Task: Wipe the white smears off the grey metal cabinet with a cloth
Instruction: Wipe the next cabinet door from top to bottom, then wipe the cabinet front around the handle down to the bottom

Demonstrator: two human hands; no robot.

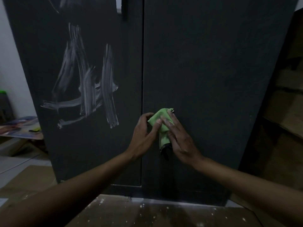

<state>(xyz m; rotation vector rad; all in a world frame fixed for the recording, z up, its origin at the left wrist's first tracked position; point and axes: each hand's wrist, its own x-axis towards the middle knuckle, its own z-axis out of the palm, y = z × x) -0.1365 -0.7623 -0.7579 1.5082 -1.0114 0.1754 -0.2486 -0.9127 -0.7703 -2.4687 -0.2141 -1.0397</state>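
Both hands, left (143,136) and right (177,136), pinch the bunched green cloth (161,124) just right of the cabinet (213,71) door seam. The white smears (88,86) lie well left of the seam, untouched. A cloth wadded this small risks dragging the white into new streaks rather than lifting it.

The cabinet (205,63) front stands flat and upright, and its right door is bare, open to a sweep. The white smears (86,86) on the left door have free air before them. Both hands, left (144,136) and right (178,138), crowd the middle seam round a green cloth (161,122). A handle (122,7) juts out near the top. Shelves (287,112) close in the right side.
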